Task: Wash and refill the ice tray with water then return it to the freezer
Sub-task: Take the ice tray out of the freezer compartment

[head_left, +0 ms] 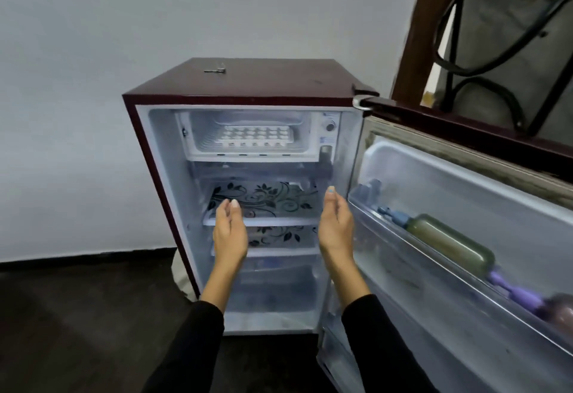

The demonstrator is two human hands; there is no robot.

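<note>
Head camera view, looking down at a small maroon fridge point(161, 132) in the centre of the frame, its door point(483, 175) swung wide toward the right edge. In the upper part of the fridge interior is the freezer compartment point(198, 132), and inside it, lying flat on its floor, sits a white ice tray point(255, 137) with rows of round cells. Whether the cells hold water or ice cannot be told.

Two hands reach forward from the bottom of the frame, both in black sleeves. The left hand point(229, 234) hangs in front of a glass shelf point(263, 203) printed with black flowers, fingers straight and relaxed, holding nothing. The right hand point(336, 225) is just right of centre, palm turned inward, fingers loosely extended, also holding nothing. Both are well below the tray.

On the door's rack, at the right, lies a green bottle point(452, 242) with a purple bottle point(524, 295) beside it. A small metal key point(215, 68) rests on the fridge top.
</note>
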